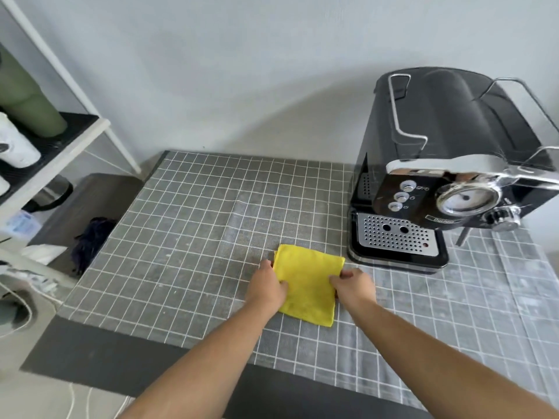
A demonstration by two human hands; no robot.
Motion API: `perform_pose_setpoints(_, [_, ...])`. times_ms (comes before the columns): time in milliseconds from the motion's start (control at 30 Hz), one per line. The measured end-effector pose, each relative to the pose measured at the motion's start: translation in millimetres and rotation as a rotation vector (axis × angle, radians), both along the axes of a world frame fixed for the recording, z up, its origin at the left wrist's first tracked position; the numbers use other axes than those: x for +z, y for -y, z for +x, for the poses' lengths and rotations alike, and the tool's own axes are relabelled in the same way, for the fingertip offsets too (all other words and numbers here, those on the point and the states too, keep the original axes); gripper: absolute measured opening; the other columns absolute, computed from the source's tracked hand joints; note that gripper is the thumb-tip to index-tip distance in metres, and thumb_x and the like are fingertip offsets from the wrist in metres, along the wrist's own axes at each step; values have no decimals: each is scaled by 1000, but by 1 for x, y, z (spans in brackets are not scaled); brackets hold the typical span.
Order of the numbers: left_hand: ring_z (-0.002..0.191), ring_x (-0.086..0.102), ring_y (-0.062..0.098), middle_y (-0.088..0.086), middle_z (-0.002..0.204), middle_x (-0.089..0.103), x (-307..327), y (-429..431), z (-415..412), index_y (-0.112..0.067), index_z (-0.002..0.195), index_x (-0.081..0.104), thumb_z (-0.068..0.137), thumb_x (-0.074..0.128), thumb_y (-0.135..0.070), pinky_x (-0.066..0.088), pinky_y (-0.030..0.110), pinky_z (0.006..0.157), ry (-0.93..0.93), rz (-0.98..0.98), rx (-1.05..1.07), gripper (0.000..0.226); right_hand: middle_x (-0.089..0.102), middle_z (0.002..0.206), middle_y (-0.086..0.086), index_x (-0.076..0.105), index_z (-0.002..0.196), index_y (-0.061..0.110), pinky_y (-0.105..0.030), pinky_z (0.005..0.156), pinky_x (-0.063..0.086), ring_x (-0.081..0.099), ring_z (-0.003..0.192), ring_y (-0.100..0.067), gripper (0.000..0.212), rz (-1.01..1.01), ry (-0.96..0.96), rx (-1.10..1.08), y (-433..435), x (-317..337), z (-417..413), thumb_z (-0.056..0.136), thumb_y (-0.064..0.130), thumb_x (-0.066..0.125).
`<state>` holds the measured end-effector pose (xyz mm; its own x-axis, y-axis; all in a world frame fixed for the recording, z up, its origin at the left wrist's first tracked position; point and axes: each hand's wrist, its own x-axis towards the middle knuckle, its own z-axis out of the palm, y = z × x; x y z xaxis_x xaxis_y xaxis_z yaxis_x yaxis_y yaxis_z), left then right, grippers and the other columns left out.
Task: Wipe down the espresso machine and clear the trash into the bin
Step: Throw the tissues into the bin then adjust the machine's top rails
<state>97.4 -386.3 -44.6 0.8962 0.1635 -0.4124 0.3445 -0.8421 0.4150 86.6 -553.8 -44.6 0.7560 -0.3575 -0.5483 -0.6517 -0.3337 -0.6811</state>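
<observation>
On the tablecloth point(181, 237): a folded yellow cloth point(308, 285) lay flat at lower centre of the frame.
Left hand point(267, 287): pinched the cloth's left edge, thumb on top.
Right hand point(354, 285): pinched the right edge, fingers curled, thumb on top.
Espresso machine point(438, 176): stood at the right of the frame, near the cloth's far corner, not touching.

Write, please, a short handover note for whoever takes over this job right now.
Left hand and right hand: each holds one side of the folded yellow cloth, flat on the checked table cover.
Espresso machine: at the table's right, apart from the cloth.
Done: nothing I can confirm.
Left: wipe the machine, bin the trash; no trash or bin clearly in view.
</observation>
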Motion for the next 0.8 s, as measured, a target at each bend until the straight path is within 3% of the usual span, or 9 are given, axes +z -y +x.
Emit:
perform_pose_setpoints(67, [108,59,31,14,118,61,3,0,4,-4,119,51,86,60,-20,47,35,82,-45,-47,32,38,68,78,-8,64,87,10,-35,65,56,65,69,-25,10,100,-53,-54,-5,-2,3,83,17,68])
perform_pose_setpoints(167, [84,61,27,9,98,66,4,-2,8,-7,96,61,85,57,-22,43,29,64,-66,-130,31,19,56,65,-9,57,72,7,-32,57,44,52,57,-22,12,110,-70,-31,-8,0,6,81,9,64])
perform_pose_setpoints(267, [68,54,20,7,91,63,4,-6,11,-9,96,60,89,55,-30,43,30,63,-62,-219,65,22,55,71,-6,55,76,9,-30,58,41,52,65,-21,8,120,-18,8,-11,5,9,82,12,60])
perform_pose_setpoints(400, [90,59,25,9,113,64,2,-14,13,-13,121,53,91,56,-25,47,30,76,-30,-309,32,32,59,85,-9,57,102,5,-35,66,44,56,75,-24,19,264,-1,2,-14,7,11,87,16,55])
perform_pose_setpoints(500, [103,59,26,8,118,62,-1,-23,11,-16,125,49,91,58,-24,48,32,82,-9,-365,19,36,65,90,-8,59,110,9,-35,67,51,62,76,-24,20,404,-69,-117,-14,6,12,90,13,58])
perform_pose_setpoints(600, [114,54,22,1,126,57,1,-33,9,-18,127,48,92,57,-22,41,25,85,15,-417,9,36,66,97,-10,59,119,9,-33,60,50,62,78,-23,29,490,-99,-190,-16,7,13,90,9,61])
perform_pose_setpoints(800, [109,56,24,-1,117,59,19,-84,7,-20,126,48,93,56,-21,44,31,86,110,-422,55,34,65,102,-11,50,124,18,-34,59,51,64,77,-24,39,503,-9,-36,-63,22,30,89,3,60])
